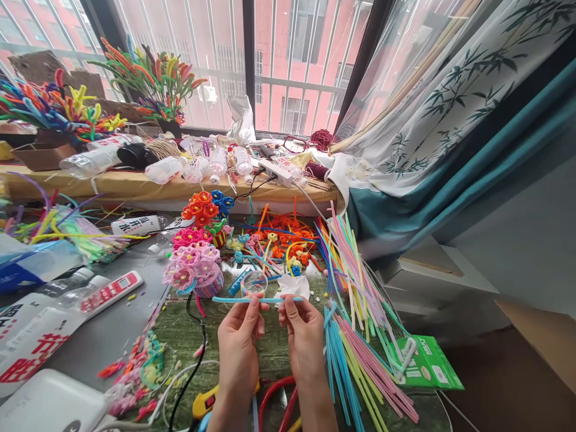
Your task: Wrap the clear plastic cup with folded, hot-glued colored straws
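Observation:
A light blue pipe cleaner (270, 299) runs level across the middle of the view. My left hand (238, 336) pinches it left of its centre, and its left end sticks out past the fingers. Near its right end, my right hand (305, 330) holds it between thumb and finger. Just behind the hands are a small clear round dish (254, 281) and a crumpled white tissue (293, 287). A pink flower bunch (193, 264) made of bent pipe cleaners stands to the left.
Bundled pipe cleaners (360, 354) lie at the right beside a green packet (427, 363). Red-handled scissors (274, 399) and a yellow cutter (206, 402) lie near my wrists. A black cable (203, 342) crosses the left side. Bottles (92, 161) line the sill.

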A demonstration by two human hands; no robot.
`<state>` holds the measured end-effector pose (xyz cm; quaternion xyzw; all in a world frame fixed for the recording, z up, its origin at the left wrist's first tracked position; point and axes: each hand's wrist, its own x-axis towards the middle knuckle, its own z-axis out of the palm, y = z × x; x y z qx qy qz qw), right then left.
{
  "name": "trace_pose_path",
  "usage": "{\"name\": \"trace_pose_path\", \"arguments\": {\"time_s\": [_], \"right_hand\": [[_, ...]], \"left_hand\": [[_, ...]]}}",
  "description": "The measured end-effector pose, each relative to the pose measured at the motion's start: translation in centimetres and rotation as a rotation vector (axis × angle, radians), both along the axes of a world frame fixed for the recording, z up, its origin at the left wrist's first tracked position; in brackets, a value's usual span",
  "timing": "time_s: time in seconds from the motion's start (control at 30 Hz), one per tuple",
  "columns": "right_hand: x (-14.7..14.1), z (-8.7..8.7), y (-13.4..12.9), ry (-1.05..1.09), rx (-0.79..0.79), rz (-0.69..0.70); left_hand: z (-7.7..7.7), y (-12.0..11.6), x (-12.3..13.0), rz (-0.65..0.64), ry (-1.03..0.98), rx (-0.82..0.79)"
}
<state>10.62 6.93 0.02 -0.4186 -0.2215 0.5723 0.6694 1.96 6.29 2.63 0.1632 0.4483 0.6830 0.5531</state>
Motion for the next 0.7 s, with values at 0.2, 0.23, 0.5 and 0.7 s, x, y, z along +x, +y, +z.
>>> {"name": "trace_pose_path", "arguments": {"time_s": [0.2,0.23,0.5,0.7], "right_hand": [[-0.7,0.6,0.2,0.058,-0.041,-0.017],[-0.7,0.6,0.2,0.05,-0.037,-0.016],[0.9,1.0,1.2,-0.072,0.105,0.115],[1.5,1.7,1.8,-0.111,0.166,0.247]], "left_hand": [[-0.6,0.0,-0.1,0.017,-0.183,-0.026],[-0.7,0.0,-0.2,0.007,-0.187,-0.021],[-0.9,-0.2,-1.2,-0.289,0.132,0.076],[-1.0,-0.7,-2.2,-0.564,0.295,0.135]]}}
